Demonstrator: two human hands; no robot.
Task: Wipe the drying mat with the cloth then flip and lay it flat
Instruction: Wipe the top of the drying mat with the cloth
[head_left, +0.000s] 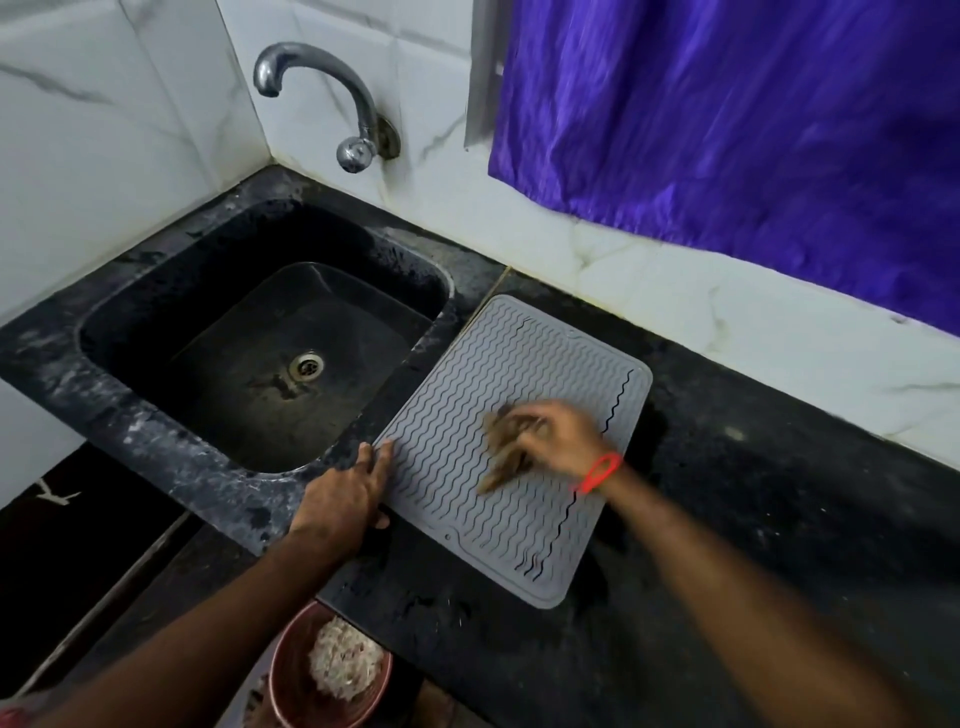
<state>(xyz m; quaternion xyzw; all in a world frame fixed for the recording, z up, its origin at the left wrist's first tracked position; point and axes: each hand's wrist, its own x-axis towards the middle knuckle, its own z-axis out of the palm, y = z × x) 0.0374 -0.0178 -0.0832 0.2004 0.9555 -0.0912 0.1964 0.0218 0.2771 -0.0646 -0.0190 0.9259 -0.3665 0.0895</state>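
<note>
A grey drying mat (498, 374) with wavy ridges lies flat on the black counter, just right of the sink. My right hand (563, 441) is over the mat's middle and grips a brown cloth (506, 449) that lies on the ridges; both are blurred. My left hand (348, 493) rests with straight fingers on the mat's near left edge, its fingertips touching the corner beside the sink rim. A red band circles my right wrist.
A black sink (260, 343) with a steel drain is set in the counter on the left, under a chrome tap (322, 98). A purple curtain (753, 130) hangs over the back wall. A reddish bucket (291, 670) with a pale scrubber stands below the counter edge.
</note>
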